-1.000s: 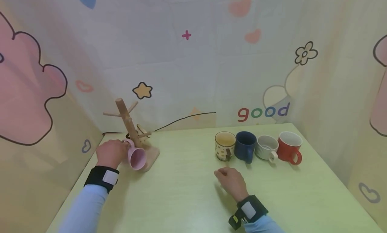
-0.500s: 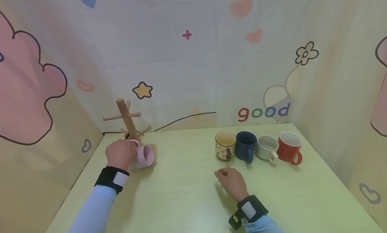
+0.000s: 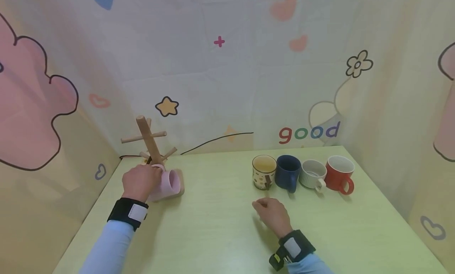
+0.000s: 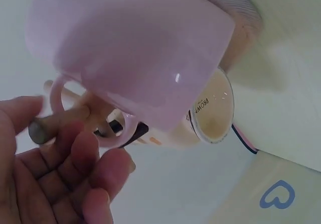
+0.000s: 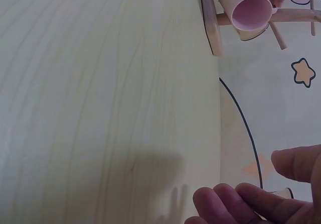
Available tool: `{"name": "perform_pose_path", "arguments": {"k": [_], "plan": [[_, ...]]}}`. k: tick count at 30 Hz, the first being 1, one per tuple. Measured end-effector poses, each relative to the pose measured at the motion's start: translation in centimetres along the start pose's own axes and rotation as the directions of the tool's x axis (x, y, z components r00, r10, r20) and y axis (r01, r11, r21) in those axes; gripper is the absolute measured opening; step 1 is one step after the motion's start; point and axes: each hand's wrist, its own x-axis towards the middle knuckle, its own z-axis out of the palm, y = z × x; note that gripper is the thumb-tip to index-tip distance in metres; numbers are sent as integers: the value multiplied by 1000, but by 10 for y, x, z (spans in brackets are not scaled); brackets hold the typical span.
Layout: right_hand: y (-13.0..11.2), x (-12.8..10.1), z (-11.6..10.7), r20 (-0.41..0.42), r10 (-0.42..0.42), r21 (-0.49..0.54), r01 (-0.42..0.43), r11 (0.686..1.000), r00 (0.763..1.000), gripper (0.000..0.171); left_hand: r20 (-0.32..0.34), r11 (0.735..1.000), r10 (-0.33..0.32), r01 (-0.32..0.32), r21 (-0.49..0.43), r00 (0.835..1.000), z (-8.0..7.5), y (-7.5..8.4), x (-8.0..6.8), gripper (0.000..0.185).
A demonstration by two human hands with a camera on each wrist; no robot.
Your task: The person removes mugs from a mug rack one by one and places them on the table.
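A pink mug (image 3: 167, 184) hangs tilted at the wooden mug tree (image 3: 151, 147), its mouth toward the right. In the left wrist view a peg (image 4: 62, 123) passes through the mug's handle (image 4: 57, 96). My left hand (image 3: 141, 182) is at that handle, thumb and bent fingers parted around the peg's end, with no firm hold showing. Behind the pink mug, a cream mug (image 4: 215, 108) with printed letters is partly hidden. My right hand (image 3: 273, 215) hovers over the table, fingers loosely bent and holding nothing, just in front of a spotted cream mug (image 3: 264, 172).
To the right of the spotted mug, a dark blue mug (image 3: 288, 173), a white ribbed cup (image 3: 313, 174) and a red mug (image 3: 339, 174) stand in a row on the pale table (image 3: 213, 226). A printed curtain (image 3: 199, 80) hangs behind.
The pink mug and left hand moved right, and the mug tree turned, its pegs now standing differently. Since then the left hand has drawn back slightly. The right hand stayed still.
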Motion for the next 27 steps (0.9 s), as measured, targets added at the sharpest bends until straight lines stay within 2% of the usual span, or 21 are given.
{"name": "perform_pose_path", "arguments": {"k": [2, 4, 8, 12, 20, 24, 27], "plan": [[0, 0, 0, 0, 1, -2, -1, 1000, 1000, 34, -33, 997, -30, 28, -65, 999, -2, -5, 0, 54], [0, 0, 0, -1, 2, -2, -2, 1000, 1000, 35, -75, 995, -36, 29, -92, 996, -5, -10, 1, 58], [0, 0, -1, 0, 2, 2, -2, 1000, 1000, 35, -172, 995, -23, 6, -104, 985, -11, -21, 6, 48], [-1, -1, -1, 3, 1, 9, -1, 1000, 1000, 34, -220, 997, 18, -33, -64, 975, -14, -33, 14, 39], [-1, -1, -3, -16, -4, 2, 4, 1000, 1000, 33, -219, 987, 159, -154, 43, 963, -12, -49, 36, 43], [0, -2, -5, -18, -3, -4, 3, 1000, 1000, 33, -202, 975, 215, -200, 95, 955, -13, -50, 40, 35], [1, -3, -6, -16, -3, -3, 3, 1000, 1000, 33, -186, 971, 232, -214, 110, 955, -14, -48, 41, 30]]}}
